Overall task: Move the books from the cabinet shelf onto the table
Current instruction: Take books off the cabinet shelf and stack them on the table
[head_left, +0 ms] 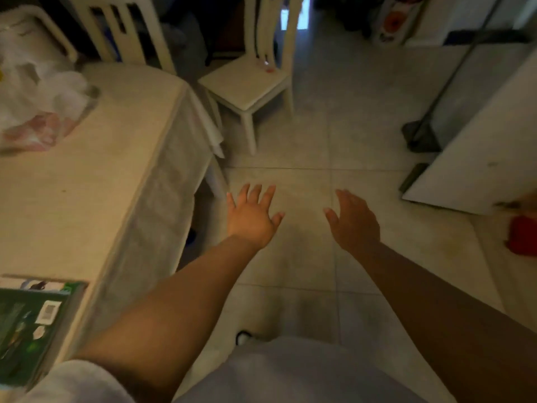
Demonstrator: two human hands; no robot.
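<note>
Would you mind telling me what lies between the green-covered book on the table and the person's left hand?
In the head view, the bare beige tabletop and its draped cloth edge separate the green-covered book from the open left hand, which hovers over bare floor tiles.

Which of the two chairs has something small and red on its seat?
The chair standing free on the floor; the other chair is behind the table, its seat hidden.

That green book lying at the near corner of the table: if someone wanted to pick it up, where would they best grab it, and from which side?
Probably by its right-hand long edge. The green book lies flat close to the table's floor-side edge, so that edge is the exposed one nearest the standing person. The left hand, now open and empty over the floor, could come in from the right, fingers on the cover, thumb under the edge.
</note>
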